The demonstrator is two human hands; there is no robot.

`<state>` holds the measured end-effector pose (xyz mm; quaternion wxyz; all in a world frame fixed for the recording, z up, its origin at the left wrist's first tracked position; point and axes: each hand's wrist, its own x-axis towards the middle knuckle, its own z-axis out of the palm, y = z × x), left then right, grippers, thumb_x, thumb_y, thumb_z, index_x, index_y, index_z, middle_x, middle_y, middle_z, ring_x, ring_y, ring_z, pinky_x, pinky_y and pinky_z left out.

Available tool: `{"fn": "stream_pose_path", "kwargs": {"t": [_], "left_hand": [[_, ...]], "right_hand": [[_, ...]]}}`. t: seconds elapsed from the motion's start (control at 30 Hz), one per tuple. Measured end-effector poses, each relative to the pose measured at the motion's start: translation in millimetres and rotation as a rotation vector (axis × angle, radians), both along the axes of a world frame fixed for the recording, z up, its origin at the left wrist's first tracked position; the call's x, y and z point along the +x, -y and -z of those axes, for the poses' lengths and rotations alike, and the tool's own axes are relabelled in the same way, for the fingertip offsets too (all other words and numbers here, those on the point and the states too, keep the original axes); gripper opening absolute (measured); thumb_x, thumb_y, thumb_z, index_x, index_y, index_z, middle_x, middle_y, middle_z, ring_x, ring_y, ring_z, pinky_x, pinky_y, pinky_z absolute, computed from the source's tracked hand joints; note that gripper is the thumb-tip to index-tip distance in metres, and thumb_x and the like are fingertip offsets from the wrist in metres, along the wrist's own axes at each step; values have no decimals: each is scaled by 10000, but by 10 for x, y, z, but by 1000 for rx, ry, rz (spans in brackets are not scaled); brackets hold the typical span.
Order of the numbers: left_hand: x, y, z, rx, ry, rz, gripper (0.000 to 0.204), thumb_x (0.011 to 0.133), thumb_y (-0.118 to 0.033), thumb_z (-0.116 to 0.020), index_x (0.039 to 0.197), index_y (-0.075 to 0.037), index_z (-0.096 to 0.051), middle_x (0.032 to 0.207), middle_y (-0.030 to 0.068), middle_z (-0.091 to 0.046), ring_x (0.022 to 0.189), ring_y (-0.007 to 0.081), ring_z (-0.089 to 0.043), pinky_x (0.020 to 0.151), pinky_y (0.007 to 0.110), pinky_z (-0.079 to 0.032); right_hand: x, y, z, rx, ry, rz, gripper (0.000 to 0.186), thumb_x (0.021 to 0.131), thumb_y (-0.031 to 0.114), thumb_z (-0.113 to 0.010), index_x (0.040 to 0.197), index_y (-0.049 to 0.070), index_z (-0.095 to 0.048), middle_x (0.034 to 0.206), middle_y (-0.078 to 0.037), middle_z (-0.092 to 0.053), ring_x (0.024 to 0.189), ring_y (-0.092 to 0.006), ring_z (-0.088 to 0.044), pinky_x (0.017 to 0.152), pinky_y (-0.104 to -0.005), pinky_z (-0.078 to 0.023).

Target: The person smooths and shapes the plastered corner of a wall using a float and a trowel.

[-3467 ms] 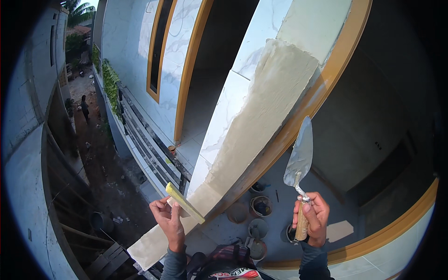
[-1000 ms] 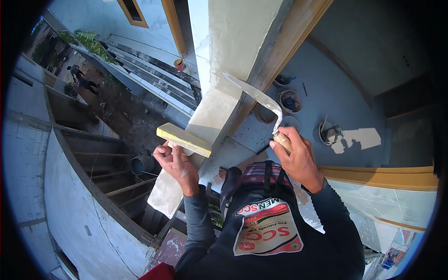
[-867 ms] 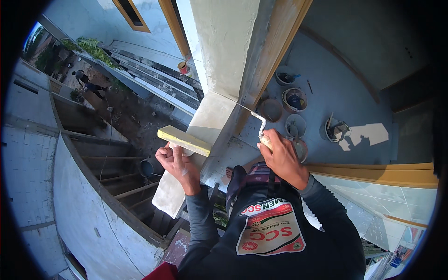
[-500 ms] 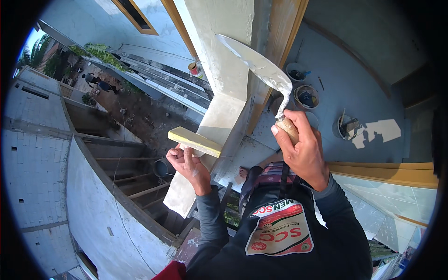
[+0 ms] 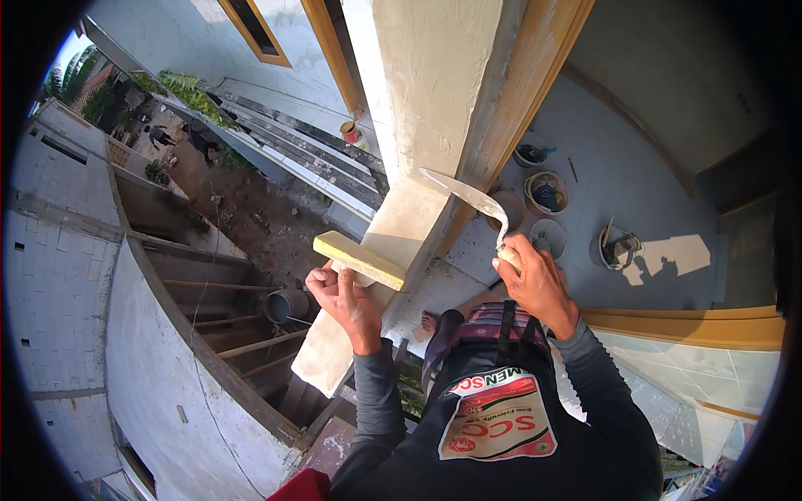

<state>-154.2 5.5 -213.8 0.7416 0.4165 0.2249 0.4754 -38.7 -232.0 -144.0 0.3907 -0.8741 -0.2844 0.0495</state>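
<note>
My right hand [image 5: 539, 288] is closed around the wooden handle of a pointed trowel [image 5: 478, 199]. Pale wet mortar coats its blade, whose tip points left and touches or nearly touches the foot of the plastered column [image 5: 439, 92]. In my left hand [image 5: 347, 311] is a flat yellow plastering float [image 5: 361, 260], tilted and gripped from below; its handle is mostly hidden by my fingers. The float is over the pale sill [image 5: 408, 219] that runs from the column toward me, partly in shadow.
A wooden frame [image 5: 535, 79] borders the column's right side. Several buckets, one with tools [image 5: 616, 248], stand on the grey floor at right. Left of the sill is a drop to a yard with two people [image 5: 159, 136] and a bucket [image 5: 286, 306]. A small pail [image 5: 352, 135] sits by the ledge.
The trowel has come down from the column's face to its foot, its blade now seen more edge-on. My right hand has lowered slightly; the float has shifted a little right and down in view.
</note>
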Motion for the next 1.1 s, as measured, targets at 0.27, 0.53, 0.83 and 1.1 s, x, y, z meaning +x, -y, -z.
{"fn": "stream_pose_path", "kwargs": {"t": [0.27, 0.53, 0.83, 1.1], "left_hand": [[44, -41, -117, -3, 15, 9, 316, 910, 46, -570, 1060, -104, -337, 1213, 115, -520, 1057, 189, -574, 902, 344, -528], [191, 76, -236, 65, -40, 45, 336, 902, 11, -597, 1075, -110, -335, 1185, 113, -516, 927, 133, -552, 739, 259, -495], [483, 162, -284, 141, -95, 58, 327, 930, -20, -611, 1039, -124, -320, 1112, 110, -553, 837, 94, -526, 619, 218, -423], [793, 194, -651, 464, -55, -71, 375, 950, -48, -667, 1053, -99, -309, 1146, 150, -559, 1064, 168, -584, 864, 271, -483]], "right_hand": [[-75, -196, -623, 373, 218, 85, 267, 884, 61, -717, 1091, -33, -578, 838, -210, -682, 737, -335, -703, 655, -371, -533], [-109, 32, -91, 105, 34, -72, 232, 888, 49, -682, 1053, -16, -532, 852, -252, -661, 764, -460, -653, 621, -452, -514], [-16, -106, -745, 410, 85, -143, 281, 886, 50, -687, 1107, -41, -540, 855, -263, -659, 782, -438, -678, 642, -433, -535], [256, 702, -491, 597, -107, -230, 311, 881, 67, -736, 1120, -40, -569, 933, -159, -735, 835, -196, -728, 754, -297, -566]]}}
